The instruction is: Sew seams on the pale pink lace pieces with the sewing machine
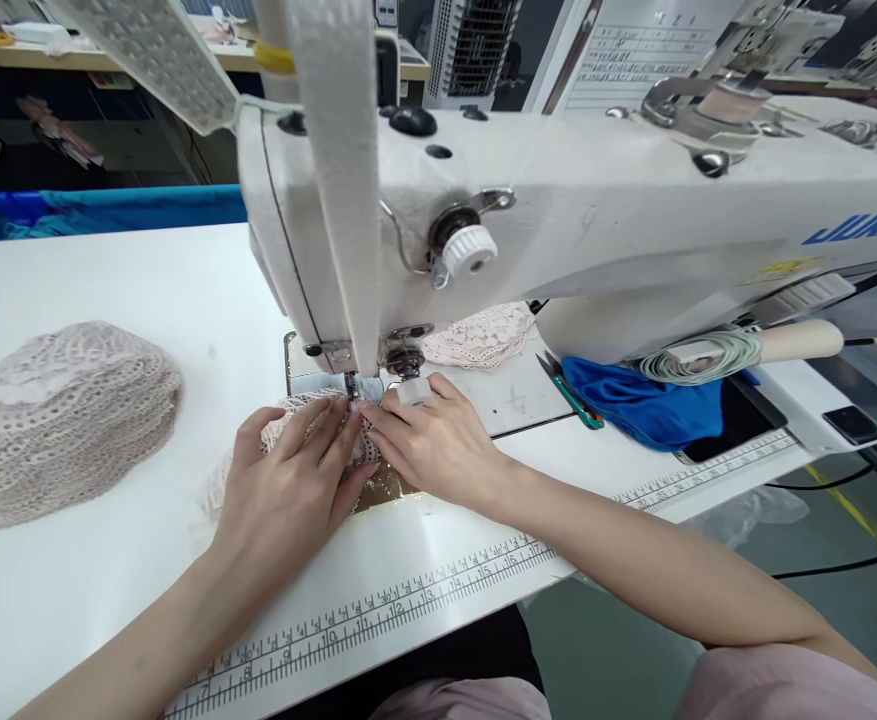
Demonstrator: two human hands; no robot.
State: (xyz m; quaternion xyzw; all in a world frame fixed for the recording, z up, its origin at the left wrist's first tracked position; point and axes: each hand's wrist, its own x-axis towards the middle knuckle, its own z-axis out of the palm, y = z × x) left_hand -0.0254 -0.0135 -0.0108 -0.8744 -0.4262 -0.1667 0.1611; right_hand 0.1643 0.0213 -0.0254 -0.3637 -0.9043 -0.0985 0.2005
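Note:
A piece of pale lace fabric [280, 430] lies under the presser foot [352, 385] of a white sewing machine [595, 210]. My left hand [288, 475] rests on this lace from the left, its bent fingers pressing it close in front of the foot. From the right, my right hand [445, 440] has its fingertips closed on the edge of the same lace, beside the needle area. The fingertips of both hands almost meet. My fingers cover much of the lace, and the needle cannot be made out.
A heap of lace pieces [63, 420] lies on the left of the white table [205, 270]. More lace [483, 335] sits behind the foot. Teal-handled thread snips [569, 392], blue cloth [648, 405] and a coiled cord [700, 357] lie right. A printed ruler [393, 610] follows the front edge.

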